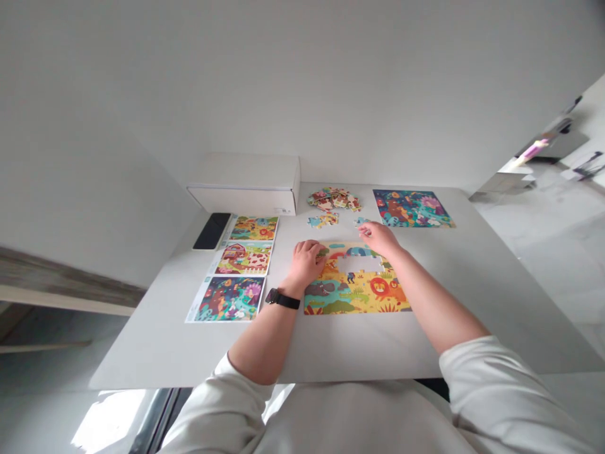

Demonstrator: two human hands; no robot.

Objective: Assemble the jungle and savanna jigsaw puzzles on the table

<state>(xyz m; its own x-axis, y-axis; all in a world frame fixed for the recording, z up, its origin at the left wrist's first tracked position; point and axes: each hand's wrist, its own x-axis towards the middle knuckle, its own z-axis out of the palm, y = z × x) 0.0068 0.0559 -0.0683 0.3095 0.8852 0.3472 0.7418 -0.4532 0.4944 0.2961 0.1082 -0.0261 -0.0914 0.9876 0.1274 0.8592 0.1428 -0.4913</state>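
In front of me lies a jigsaw puzzle [357,296] with bright safari animals, a gap in its upper middle showing grey. My left hand [307,260], palm down with fingers slightly bent, rests on its upper left edge and grips nothing. Just past the puzzle's upper right, my right hand [379,238] has its fingertips pinched at a light-blue puzzle piece [361,221], which they partly cover. A few loose pieces [324,219] lie left of that hand. Behind them is a heap of puzzle pieces [333,198], mostly brown, cream and green.
Three picture sheets [244,259] run down the left, beside a black phone [212,231]. A long white box [246,183] stands at the back against the wall. A dark, colourful puzzle picture [412,209] lies at the back right of the grey table [472,271].
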